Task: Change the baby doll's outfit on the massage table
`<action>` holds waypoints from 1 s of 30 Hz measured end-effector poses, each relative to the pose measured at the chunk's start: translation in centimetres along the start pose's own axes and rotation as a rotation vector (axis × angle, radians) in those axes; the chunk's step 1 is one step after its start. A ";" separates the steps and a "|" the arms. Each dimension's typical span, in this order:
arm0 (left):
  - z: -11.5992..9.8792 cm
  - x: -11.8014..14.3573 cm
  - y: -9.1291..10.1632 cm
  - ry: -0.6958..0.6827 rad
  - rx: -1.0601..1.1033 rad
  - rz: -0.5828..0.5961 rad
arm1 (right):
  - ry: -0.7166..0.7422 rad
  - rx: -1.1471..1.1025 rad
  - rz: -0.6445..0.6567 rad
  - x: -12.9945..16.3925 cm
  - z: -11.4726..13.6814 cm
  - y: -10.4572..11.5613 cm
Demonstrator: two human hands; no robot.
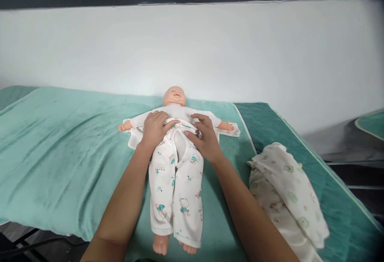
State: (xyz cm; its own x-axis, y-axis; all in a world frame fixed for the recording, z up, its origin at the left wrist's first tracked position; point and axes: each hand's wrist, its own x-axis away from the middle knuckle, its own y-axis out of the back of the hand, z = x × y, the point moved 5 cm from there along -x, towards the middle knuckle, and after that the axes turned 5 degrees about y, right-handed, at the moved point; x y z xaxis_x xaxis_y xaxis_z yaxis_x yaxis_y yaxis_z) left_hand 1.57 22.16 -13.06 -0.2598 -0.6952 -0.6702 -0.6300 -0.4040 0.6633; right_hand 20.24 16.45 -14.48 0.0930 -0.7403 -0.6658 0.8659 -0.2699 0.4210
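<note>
A baby doll lies on its back on a teal blanket, head toward the wall, arms spread, bare feet toward me. It wears a white top and white printed trousers. My left hand grips the trousers' waistband on the doll's left side as I see it. My right hand pinches the waistband on the other side. Both hands rest on the doll's belly.
A crumpled white printed garment lies on the darker teal mat at the right. A white cloth is spread under the doll. A white wall stands behind. The bed's near edge drops off at the lower left.
</note>
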 end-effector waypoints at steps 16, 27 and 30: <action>-0.5 4.8 1.8 0.164 0.121 0.017 | -0.064 0.135 -0.045 3.1 -1.4 0.2; -0.5 9.6 2.9 0.370 0.278 0.036 | 0.052 0.234 -0.110 4.3 1.4 0.2; -0.3 9.5 2.9 0.375 0.272 0.009 | -0.007 0.188 -0.043 6.4 2.9 0.1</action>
State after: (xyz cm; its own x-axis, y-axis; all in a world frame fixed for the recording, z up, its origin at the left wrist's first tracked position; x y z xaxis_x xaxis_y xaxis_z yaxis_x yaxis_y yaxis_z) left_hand -2.52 14.17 -17.42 -0.0149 -0.8850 -0.4654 -0.8110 -0.2615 0.5233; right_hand 19.44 9.90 -16.90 0.0537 -0.7296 -0.6817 0.7617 -0.4115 0.5004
